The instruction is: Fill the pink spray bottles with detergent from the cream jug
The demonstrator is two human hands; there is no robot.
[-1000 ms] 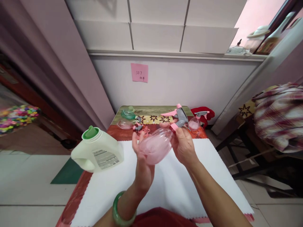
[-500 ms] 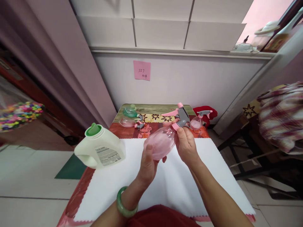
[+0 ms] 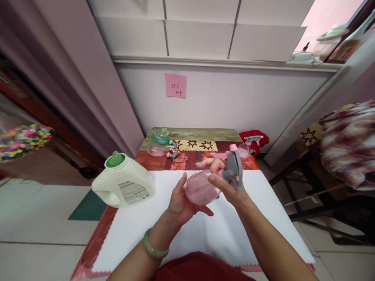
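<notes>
A pink see-through spray bottle [image 3: 202, 188] with a grey and pink trigger head is held tilted above the white mat, its head toward the right. My right hand [image 3: 231, 187] is closed around the neck, just below the trigger head. Cupped under the bottle's rounded base is my left hand [image 3: 180, 205], touching it with the thumb up along the side and a finger stretched out below. A green bangle [image 3: 154, 246] circles my left wrist. Pinkish contents show through the bottle wall.
On the mat's left stands a white jug [image 3: 131, 183] with a green cap. Green [image 3: 160, 137] and clear pink [image 3: 156, 150] spray bottles lie at the table's back left. Another pink spray bottle [image 3: 244, 150] stands back right. A plaid cloth [image 3: 348, 144] hangs at the right.
The spray bottle has come down and slightly right, its trigger head turned more to the right. My right hand has shifted its hold on the neck; my left fingers have loosened under the base.
</notes>
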